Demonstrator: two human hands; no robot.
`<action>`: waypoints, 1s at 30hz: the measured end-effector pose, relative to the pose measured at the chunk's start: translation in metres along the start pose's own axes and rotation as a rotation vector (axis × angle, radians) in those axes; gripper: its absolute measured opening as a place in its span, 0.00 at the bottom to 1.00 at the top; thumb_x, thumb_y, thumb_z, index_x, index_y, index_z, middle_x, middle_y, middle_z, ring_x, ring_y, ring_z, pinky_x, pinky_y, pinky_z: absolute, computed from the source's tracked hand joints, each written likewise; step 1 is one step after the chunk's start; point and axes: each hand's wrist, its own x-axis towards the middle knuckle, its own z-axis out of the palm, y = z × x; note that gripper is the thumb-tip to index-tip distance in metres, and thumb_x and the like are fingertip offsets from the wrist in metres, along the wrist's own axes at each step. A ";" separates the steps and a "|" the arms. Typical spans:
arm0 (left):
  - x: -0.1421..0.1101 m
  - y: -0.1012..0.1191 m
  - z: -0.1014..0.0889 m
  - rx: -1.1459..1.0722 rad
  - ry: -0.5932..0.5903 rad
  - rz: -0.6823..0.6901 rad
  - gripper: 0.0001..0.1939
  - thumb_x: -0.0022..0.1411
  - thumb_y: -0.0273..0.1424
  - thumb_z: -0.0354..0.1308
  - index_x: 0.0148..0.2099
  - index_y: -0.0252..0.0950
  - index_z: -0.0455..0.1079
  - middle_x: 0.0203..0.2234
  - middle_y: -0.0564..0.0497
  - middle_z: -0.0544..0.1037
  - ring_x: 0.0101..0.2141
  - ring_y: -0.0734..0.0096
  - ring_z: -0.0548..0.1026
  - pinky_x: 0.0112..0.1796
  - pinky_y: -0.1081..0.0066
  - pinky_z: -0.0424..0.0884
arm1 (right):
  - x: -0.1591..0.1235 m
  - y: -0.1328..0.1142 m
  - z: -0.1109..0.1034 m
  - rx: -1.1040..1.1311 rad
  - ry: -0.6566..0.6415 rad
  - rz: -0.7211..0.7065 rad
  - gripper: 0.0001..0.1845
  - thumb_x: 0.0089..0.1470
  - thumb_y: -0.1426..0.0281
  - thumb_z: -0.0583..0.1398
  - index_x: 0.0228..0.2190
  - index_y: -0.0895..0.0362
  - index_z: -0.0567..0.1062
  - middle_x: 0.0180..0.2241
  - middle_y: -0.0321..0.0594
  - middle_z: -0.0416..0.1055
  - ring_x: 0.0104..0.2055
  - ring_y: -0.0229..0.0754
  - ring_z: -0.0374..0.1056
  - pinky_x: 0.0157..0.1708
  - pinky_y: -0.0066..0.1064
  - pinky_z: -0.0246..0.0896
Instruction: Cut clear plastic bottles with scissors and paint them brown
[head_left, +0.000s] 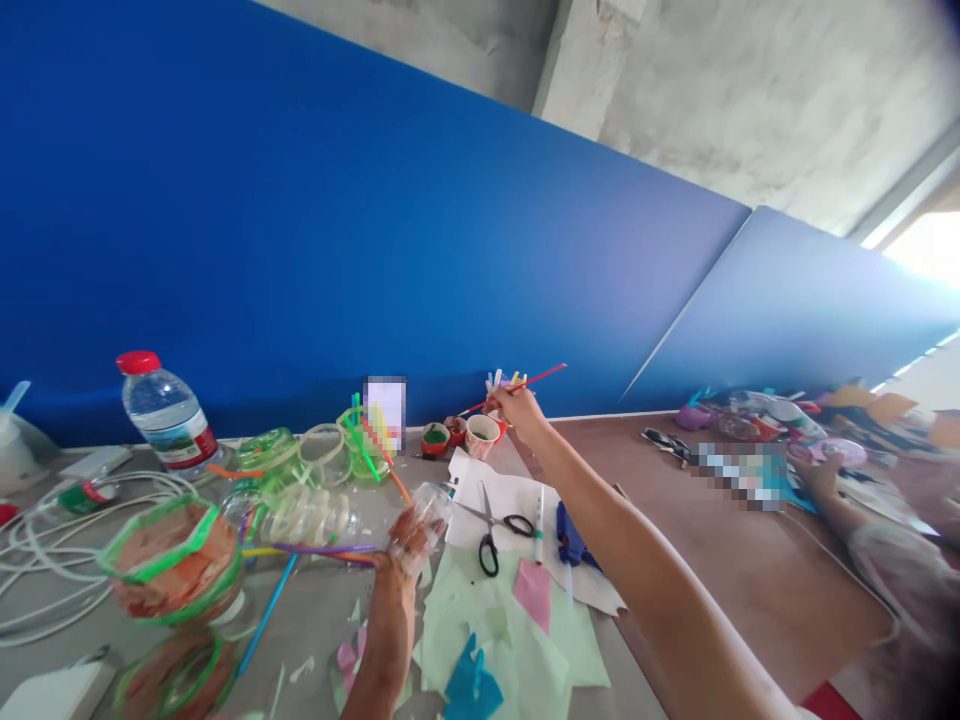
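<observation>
My left hand (403, 545) is closed around a clear plastic bottle piece (433, 508), fingers partly seen through it. Stretched out to the back of the table, my right hand (517, 408) grips a thin red paintbrush (546, 374). Just below and left of that hand stand a patterned paper cup (481, 437) and a small red cup of green paint (435, 438). Black-handled scissors (489, 525) lie spread on white paper between my arms. Under them is pale green paper (517, 640), with pink paper (533, 594) and blue scraps (472, 685) on top.
On the left are a red-capped water bottle (166, 415), a brown-and-green cut container (172, 560), white cables (45, 560) and several cut bottle pieces. A blue glue gun (571, 535) lies beside my right forearm. Another person's hand (819, 480) is at the right, near craft materials. A blue partition (337, 220) backs the table.
</observation>
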 end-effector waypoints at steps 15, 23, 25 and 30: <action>0.000 0.008 0.011 -0.007 0.058 0.053 0.35 0.47 0.60 0.57 0.48 0.40 0.75 0.51 0.44 0.75 0.57 0.47 0.66 0.61 0.51 0.53 | -0.179 0.035 -0.017 0.981 -0.174 0.385 0.11 0.45 0.63 0.67 0.26 0.59 0.77 0.16 0.33 0.69 0.13 0.27 0.50 0.19 0.24 0.57; -0.002 0.010 0.015 -0.001 0.085 0.071 0.35 0.47 0.62 0.55 0.46 0.42 0.76 0.48 0.45 0.78 0.55 0.52 0.69 0.57 0.58 0.61 | -0.195 0.040 -0.003 0.811 -0.110 0.184 0.14 0.47 0.60 0.66 0.25 0.59 0.77 0.17 0.38 0.71 0.17 0.31 0.60 0.18 0.22 0.52; -0.005 0.012 0.018 -0.022 0.070 0.047 0.35 0.50 0.62 0.53 0.48 0.42 0.75 0.51 0.46 0.76 0.56 0.54 0.67 0.56 0.60 0.61 | -0.198 0.043 -0.002 0.783 -0.108 0.176 0.15 0.47 0.59 0.66 0.25 0.59 0.77 0.17 0.38 0.72 0.16 0.30 0.58 0.18 0.22 0.52; -0.008 0.015 0.022 -0.007 0.009 0.026 0.37 0.54 0.62 0.47 0.56 0.44 0.70 0.57 0.47 0.70 0.61 0.58 0.61 0.59 0.62 0.56 | -0.203 0.049 0.000 0.753 -0.139 0.150 0.14 0.48 0.59 0.65 0.26 0.59 0.77 0.17 0.39 0.73 0.18 0.33 0.62 0.17 0.22 0.50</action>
